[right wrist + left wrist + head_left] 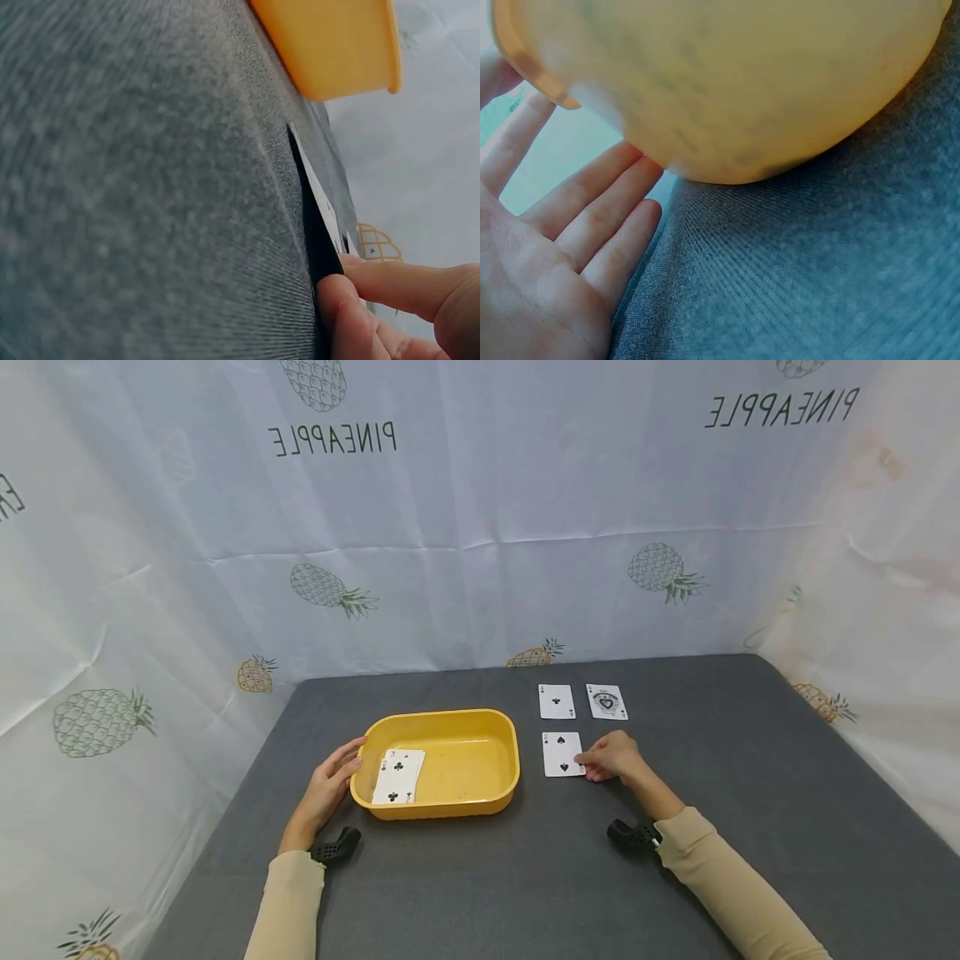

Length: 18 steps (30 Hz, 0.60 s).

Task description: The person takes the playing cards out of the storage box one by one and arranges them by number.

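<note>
My left hand [327,787] rests against the left side of a yellow plastic tub [480,800]. In the left wrist view, its fingers [604,217] reach out nearly straight to the tub wall [780,90]. Several playing cards [398,777] lie in the tub's left part, a three of clubs uppermost. My right hand [612,755] pinches the right edge of a two of spades [561,753]. Seen from the right wrist, this card [319,199] is tilted, with a dark gap under it, between thumb and fingers.
Behind the two of spades, an ace of clubs [557,702] and an ace with a large ornate emblem [607,702] lie face up side by side. A dark grey cloth covers the table [480,893]. White curtains with pineapple prints [480,602] hang around it.
</note>
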Tool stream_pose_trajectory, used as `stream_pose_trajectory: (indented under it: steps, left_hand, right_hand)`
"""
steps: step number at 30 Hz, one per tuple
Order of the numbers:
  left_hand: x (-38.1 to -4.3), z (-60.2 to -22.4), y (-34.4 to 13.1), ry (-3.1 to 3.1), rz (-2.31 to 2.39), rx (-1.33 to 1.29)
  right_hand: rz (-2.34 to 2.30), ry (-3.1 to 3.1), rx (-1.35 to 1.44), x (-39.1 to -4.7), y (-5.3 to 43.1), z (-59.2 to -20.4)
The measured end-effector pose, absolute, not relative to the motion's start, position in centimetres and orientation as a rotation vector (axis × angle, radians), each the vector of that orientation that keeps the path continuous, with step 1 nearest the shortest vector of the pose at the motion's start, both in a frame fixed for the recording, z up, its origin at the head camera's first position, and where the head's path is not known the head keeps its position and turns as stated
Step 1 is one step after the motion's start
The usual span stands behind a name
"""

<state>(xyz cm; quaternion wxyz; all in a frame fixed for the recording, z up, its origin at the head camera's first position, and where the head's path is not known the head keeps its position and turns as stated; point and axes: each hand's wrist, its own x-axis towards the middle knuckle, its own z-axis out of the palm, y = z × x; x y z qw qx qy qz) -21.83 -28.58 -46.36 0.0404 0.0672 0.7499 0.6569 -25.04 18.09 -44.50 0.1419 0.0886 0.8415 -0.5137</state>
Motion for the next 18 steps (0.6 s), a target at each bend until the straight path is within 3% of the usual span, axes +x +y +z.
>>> stream_pose_trajectory:
  steps: [11, 18]
  left_hand:
    - [-22.1, -46.7, -28.8, 2.301, 2.008, 0.182]
    - [-22.2, -46.8, -28.7, 2.295, 2.006, 0.203]
  right_hand:
    - [-1.480, 2.410, 0.250, -24.9, 18.3, -44.0]
    - [-1.576, 2.244, 0.101, -24.6, 17.3, -42.9]
